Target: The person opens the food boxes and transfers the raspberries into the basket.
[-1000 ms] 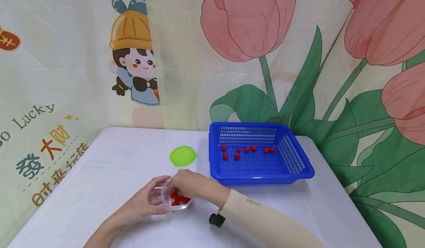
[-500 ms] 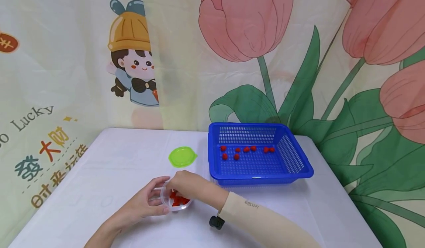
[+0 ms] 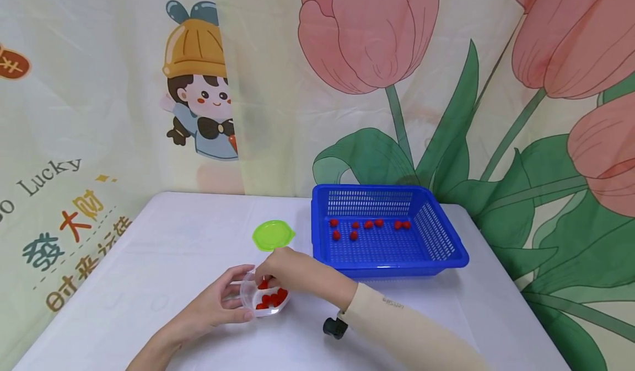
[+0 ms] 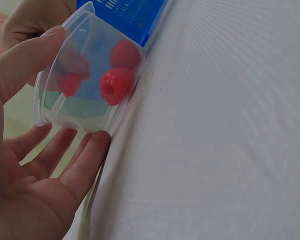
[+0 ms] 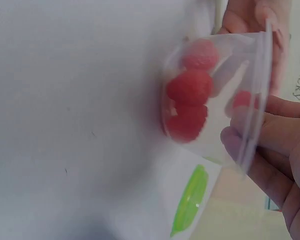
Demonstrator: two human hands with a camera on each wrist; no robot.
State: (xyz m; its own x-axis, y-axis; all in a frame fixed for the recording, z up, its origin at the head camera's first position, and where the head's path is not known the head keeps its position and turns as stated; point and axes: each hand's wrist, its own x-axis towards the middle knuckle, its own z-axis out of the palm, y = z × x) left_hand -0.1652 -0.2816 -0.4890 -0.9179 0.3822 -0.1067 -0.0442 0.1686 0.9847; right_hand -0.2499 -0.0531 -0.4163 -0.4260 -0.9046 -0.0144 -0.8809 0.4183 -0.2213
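A clear plastic tub [image 3: 268, 312] stands on the table with several red raspberries [image 3: 273, 299] at its bottom. My left hand [image 3: 225, 302] holds it from the left, thumb on one side and fingers round the other, as the left wrist view shows. Over the rim reaches my right hand [image 3: 292, 269], its fingertips inside the tub. Those fingertips pinch one raspberry [image 4: 70, 84], which hangs above the others. In the right wrist view the pinched raspberry is partly hidden by the fingers and seen through the tub wall [image 5: 222, 150].
A green lid [image 3: 273, 236] lies flat behind the tub. To the right stands a blue plastic basket [image 3: 392, 272] with several raspberries [image 3: 368, 224] on its floor. A white cloth [image 3: 208, 222] covers the table, and a printed curtain hangs behind it.
My right hand has risen a little and shifted right, lifting one raspberry off the others in the tub. The left hand and the tub have stayed put.
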